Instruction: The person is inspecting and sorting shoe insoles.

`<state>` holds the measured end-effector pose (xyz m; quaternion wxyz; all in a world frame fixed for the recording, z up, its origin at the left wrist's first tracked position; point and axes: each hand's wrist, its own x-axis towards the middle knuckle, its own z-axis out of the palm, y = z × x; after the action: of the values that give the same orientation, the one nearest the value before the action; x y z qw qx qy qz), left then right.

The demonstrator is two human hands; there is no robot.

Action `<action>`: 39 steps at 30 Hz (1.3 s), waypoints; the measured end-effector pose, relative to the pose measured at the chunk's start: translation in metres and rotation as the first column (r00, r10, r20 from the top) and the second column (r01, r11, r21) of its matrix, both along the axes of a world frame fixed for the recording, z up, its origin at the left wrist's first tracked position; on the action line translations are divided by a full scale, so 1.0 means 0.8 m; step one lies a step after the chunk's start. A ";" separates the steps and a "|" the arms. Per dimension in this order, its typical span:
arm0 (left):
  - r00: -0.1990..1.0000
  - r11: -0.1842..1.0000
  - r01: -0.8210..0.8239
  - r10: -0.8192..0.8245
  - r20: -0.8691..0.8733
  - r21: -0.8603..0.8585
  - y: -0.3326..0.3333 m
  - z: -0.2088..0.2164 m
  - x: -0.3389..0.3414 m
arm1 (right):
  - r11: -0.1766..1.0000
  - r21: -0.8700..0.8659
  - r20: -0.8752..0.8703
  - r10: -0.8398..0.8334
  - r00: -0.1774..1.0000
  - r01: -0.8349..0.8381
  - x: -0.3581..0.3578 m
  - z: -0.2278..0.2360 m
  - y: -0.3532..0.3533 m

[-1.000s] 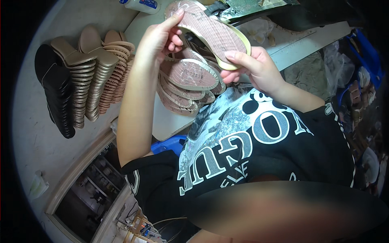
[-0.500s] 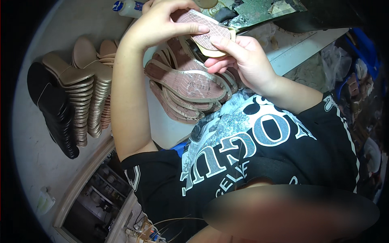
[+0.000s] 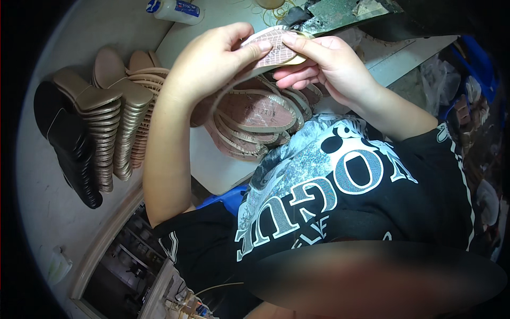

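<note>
"What frames the scene at far left?"

"A black stack of soles (image 3: 69, 141) stands beside 2 bronze stacks (image 3: 105, 141), with a tan stack (image 3: 142, 82) next in line. A white bottle (image 3: 176, 10) sits on the table beyond them."

"And the worker's left hand?"

"The left hand (image 3: 215, 61) is clamped on a pink-gridded sole (image 3: 277, 49), thumb pressed to its upper face. Beneath, a fanned pile of similar soles (image 3: 255, 114) covers part of the pale table (image 3: 215, 173)."

"Where exactly is that sole?"

"Raised above the pile, between the hands. The right hand (image 3: 330, 57) pinches its other side, thumb on top, fingers curled below. Blur and fingers hide much of it, so whether 1 layer or 2 is held cannot be told."

"Which step is this, in your judgement?"

"Hand work at the edge, it seems: pressing or flexing. The next move would call for steady thumbs and a firm grip, so the rim stays aligned."

"And at right?"

"A green sheet (image 3: 337, 15) lies past the fingers; clear plastic (image 3: 440, 80) sits near a blue object (image 3: 481, 74) at the edge."
</note>
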<state>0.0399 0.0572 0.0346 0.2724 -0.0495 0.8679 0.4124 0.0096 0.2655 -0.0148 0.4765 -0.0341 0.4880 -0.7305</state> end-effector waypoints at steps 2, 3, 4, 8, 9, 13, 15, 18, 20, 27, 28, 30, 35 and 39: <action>0.999 0.999 -0.036 0.036 -0.021 0.001 0.007 -0.007 0.011 | 1.000 -0.004 -0.012 0.008 1.000 -0.008 -0.002 0.000 -0.001; 0.993 0.994 -0.106 0.106 -0.046 0.013 0.010 -0.010 0.016 | 0.999 -0.005 0.008 0.040 0.999 -0.040 -0.005 -0.002 -0.001; 0.982 0.985 -0.173 0.174 -0.066 0.030 0.014 -0.013 0.018 | 0.999 -0.013 0.008 0.039 0.999 -0.039 -0.007 -0.002 0.000; 0.931 0.926 -0.357 0.342 0.126 0.125 0.029 -0.008 0.024 | 0.994 -0.031 -0.038 0.102 0.994 -0.103 -0.015 -0.008 -0.001; 0.926 0.930 -0.363 0.352 0.136 0.067 0.023 -0.013 0.025 | 0.991 -0.017 -0.038 0.130 0.991 -0.130 -0.016 -0.010 -0.005; 0.920 0.926 -0.375 0.368 0.133 0.032 0.034 -0.001 0.023 | 0.994 -0.006 -0.039 0.107 0.993 -0.108 -0.023 -0.019 -0.005; 0.913 0.929 -0.367 0.351 0.210 0.042 0.039 0.010 0.020 | 0.985 -0.052 -0.034 0.165 0.986 -0.166 -0.032 -0.036 0.003; 0.903 0.918 -0.388 0.360 0.236 0.084 0.040 0.001 0.018 | 0.988 -0.041 -0.236 0.134 0.963 -0.147 -0.028 -0.041 0.019; 0.905 0.931 -0.363 0.342 0.254 0.041 0.036 0.003 0.016 | 0.948 -0.019 -0.168 0.309 0.936 -0.316 -0.028 -0.014 0.038; 0.906 0.917 -0.398 0.389 0.168 0.028 0.029 0.001 0.018 | 0.966 0.014 -0.188 0.254 0.949 -0.256 -0.020 -0.029 0.094; 0.906 0.918 -0.396 0.384 0.176 0.034 0.028 -0.001 0.017 | 0.967 0.021 -0.181 0.253 0.950 -0.254 -0.019 -0.028 0.093; 0.890 0.887 -0.453 0.443 0.108 0.094 0.025 -0.005 0.016 | 0.984 -0.065 -0.105 0.157 0.982 -0.164 -0.013 -0.019 0.085; 0.870 0.870 -0.489 0.483 0.095 0.063 0.008 -0.012 0.012 | 0.988 -0.092 -0.042 0.120 0.992 -0.124 -0.011 -0.014 0.068; 0.792 0.778 -0.586 0.609 -0.043 0.227 0.007 -0.018 0.020 | 0.976 -0.133 -0.100 0.157 0.982 -0.170 -0.001 -0.014 0.041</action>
<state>0.0558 0.0625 0.0199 0.0811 -0.2709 0.7748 0.5655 0.0087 0.2986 -0.0257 0.5093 -0.1402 0.4514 -0.7192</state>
